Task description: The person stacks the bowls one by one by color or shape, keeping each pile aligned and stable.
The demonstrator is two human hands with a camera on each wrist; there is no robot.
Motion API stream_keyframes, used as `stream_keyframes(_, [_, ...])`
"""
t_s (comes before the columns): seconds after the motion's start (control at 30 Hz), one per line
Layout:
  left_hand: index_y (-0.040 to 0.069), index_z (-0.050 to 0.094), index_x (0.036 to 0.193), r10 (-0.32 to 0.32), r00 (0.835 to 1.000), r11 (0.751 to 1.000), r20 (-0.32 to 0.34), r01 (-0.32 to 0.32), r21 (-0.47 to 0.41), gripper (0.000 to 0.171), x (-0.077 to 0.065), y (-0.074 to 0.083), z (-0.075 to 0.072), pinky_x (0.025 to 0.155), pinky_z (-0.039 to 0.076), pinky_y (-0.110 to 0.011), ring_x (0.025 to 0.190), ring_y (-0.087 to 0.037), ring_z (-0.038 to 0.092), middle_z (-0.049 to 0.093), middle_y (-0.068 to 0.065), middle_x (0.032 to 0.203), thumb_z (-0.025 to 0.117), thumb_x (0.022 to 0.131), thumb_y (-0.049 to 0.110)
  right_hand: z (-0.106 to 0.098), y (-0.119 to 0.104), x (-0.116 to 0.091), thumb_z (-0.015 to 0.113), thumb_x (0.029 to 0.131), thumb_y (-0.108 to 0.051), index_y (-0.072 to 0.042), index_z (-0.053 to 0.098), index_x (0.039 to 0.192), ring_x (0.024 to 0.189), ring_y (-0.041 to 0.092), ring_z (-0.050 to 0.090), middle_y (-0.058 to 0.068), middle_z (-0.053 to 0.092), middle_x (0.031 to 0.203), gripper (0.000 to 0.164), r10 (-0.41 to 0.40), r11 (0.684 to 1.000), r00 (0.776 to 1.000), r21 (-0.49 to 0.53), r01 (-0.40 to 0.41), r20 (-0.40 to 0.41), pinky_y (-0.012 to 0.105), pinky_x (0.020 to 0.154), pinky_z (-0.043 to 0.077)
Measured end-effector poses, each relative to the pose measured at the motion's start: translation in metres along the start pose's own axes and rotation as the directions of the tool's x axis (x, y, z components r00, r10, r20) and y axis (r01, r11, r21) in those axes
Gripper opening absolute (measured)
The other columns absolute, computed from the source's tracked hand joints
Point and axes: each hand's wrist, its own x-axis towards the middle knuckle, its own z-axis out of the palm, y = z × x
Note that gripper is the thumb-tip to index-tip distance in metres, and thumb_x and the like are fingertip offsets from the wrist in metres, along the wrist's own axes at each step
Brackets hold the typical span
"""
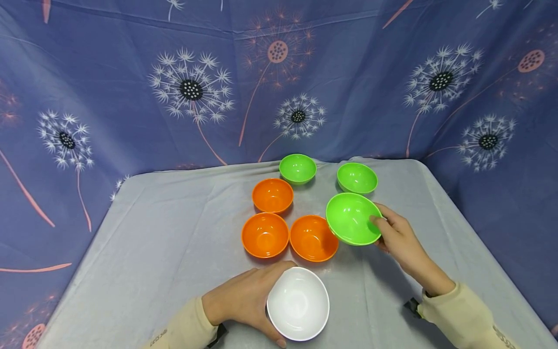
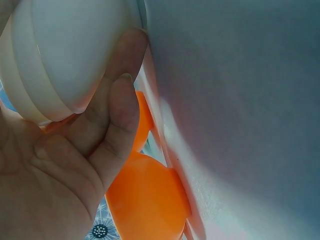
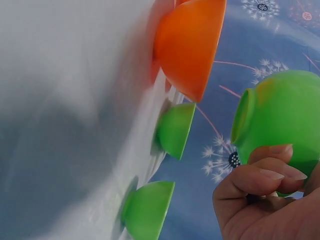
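My left hand (image 1: 250, 295) curls round the left side of a white bowl (image 1: 298, 304) at the table's front. Up close in the left wrist view, the white bowl (image 2: 75, 45) shows bands like nested rims, with fingers against its wall. My right hand (image 1: 398, 237) pinches the right rim of a green bowl (image 1: 350, 218), thumb inside and fingers beneath. From the right wrist, that green bowl (image 3: 280, 115) is raised off the table, its foot ring showing. It overlaps the right edge of an orange bowl (image 1: 314, 237) in the head view.
Two more orange bowls, a front one (image 1: 265, 236) and one behind it (image 1: 272, 195), stand left of centre. Farther back are two green bowls, left (image 1: 298, 168) and right (image 1: 357, 178). A grey cloth covers the table (image 1: 152, 252); a blue dandelion-print curtain (image 1: 131, 87) hangs behind.
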Motion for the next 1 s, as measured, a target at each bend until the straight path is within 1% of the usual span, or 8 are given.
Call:
stream_keyframes(0.3, [0.027, 0.033, 0.140, -0.002, 1.000, 1.000, 0.001, 0.002, 0.008, 0.110, 0.000, 0.001, 0.000, 0.091, 0.044, -0.021, 0.108, 0.002, 0.047, 0.047, 0.017, 0.126, 0.082, 0.050, 0.068, 0.007, -0.011, -0.009, 0.041, 0.104, -0.013, -0.005, 0.046, 0.139, 0.045, 0.011, 0.039, 0.011, 0.049, 0.067, 0.036, -0.045, 0.999, 0.998, 0.024, 0.044, 0.031, 0.026, 0.036, 0.037])
stream_keyframes(0.37, [0.027, 0.033, 0.140, -0.001, 1.000, 1.000, -0.002, 0.001, 0.015, 0.110, 0.000, 0.001, 0.000, 0.091, 0.044, -0.020, 0.108, 0.003, 0.047, 0.047, 0.018, 0.125, 0.081, 0.050, 0.068, 0.009, -0.013, -0.012, 0.041, 0.104, -0.014, -0.005, 0.045, 0.140, 0.050, 0.011, 0.046, 0.014, 0.054, 0.076, 0.037, -0.052, 0.998, 0.997, 0.034, 0.050, 0.050, 0.025, 0.040, 0.042])
stream_keyframes(0.47, [0.027, 0.033, 0.140, -0.001, 1.000, 1.000, -0.003, 0.002, 0.013, 0.109, 0.000, 0.000, 0.000, 0.091, 0.044, -0.020, 0.108, 0.003, 0.047, 0.047, 0.018, 0.125, 0.081, 0.050, 0.068, 0.011, -0.016, -0.015, 0.041, 0.105, -0.014, -0.002, 0.043, 0.140, 0.067, 0.014, 0.059, 0.020, 0.059, 0.098, 0.038, -0.059, 0.996, 0.995, 0.076, 0.053, 0.083, 0.026, 0.051, 0.053])
stream_keyframes(0.53, [0.027, 0.033, 0.140, -0.001, 1.000, 1.000, -0.005, 0.001, 0.013, 0.110, 0.000, 0.000, 0.001, 0.091, 0.044, -0.020, 0.107, 0.003, 0.047, 0.047, 0.018, 0.125, 0.081, 0.050, 0.068, 0.013, -0.018, -0.017, 0.040, 0.105, -0.015, -0.001, 0.043, 0.140, 0.078, 0.017, 0.063, 0.023, 0.058, 0.110, 0.038, -0.056, 0.994, 0.994, 0.098, 0.046, 0.095, 0.030, 0.058, 0.056])
stream_keyframes(0.6, [0.027, 0.033, 0.140, 0.002, 1.000, 1.000, -0.005, -0.002, 0.012, 0.110, 0.000, 0.000, 0.001, 0.091, 0.043, -0.020, 0.108, 0.002, 0.047, 0.047, 0.018, 0.125, 0.082, 0.050, 0.068, 0.015, -0.019, -0.019, 0.041, 0.105, -0.015, 0.000, 0.044, 0.139, 0.084, 0.021, 0.064, 0.023, 0.057, 0.113, 0.037, -0.054, 0.992, 0.994, 0.116, 0.042, 0.100, 0.034, 0.062, 0.057])
stream_keyframes(0.77, [0.028, 0.033, 0.140, 0.005, 1.000, 1.000, -0.004, -0.005, 0.006, 0.110, 0.000, 0.000, 0.001, 0.092, 0.043, -0.021, 0.108, 0.002, 0.047, 0.046, 0.018, 0.126, 0.084, 0.050, 0.065, 0.018, -0.020, -0.023, 0.041, 0.105, -0.012, 0.003, 0.048, 0.135, 0.077, 0.020, 0.064, 0.021, 0.060, 0.106, 0.034, -0.076, 0.990, 0.990, 0.125, 0.061, 0.118, 0.034, 0.058, 0.057])
stream_keyframes(0.83, [0.028, 0.033, 0.140, 0.005, 1.000, 1.000, -0.003, -0.005, 0.002, 0.110, 0.000, 0.000, 0.001, 0.092, 0.043, -0.021, 0.108, 0.002, 0.047, 0.046, 0.018, 0.127, 0.084, 0.050, 0.065, 0.020, -0.020, -0.024, 0.042, 0.104, -0.012, 0.003, 0.049, 0.133, 0.071, 0.018, 0.063, 0.020, 0.062, 0.100, 0.033, -0.090, 0.991, 0.988, 0.113, 0.076, 0.124, 0.032, 0.053, 0.056])
stream_keyframes(1.0, [0.028, 0.032, 0.140, 0.003, 1.000, 1.000, 0.001, -0.003, -0.002, 0.110, 0.000, -0.001, 0.001, 0.091, 0.044, -0.021, 0.108, 0.002, 0.047, 0.046, 0.018, 0.126, 0.083, 0.050, 0.066, 0.025, -0.024, -0.027, 0.044, 0.104, -0.012, 0.002, 0.052, 0.131, 0.067, 0.020, 0.064, 0.017, 0.065, 0.094, 0.032, -0.110, 0.990, 0.984, 0.102, 0.096, 0.139, 0.033, 0.051, 0.055])
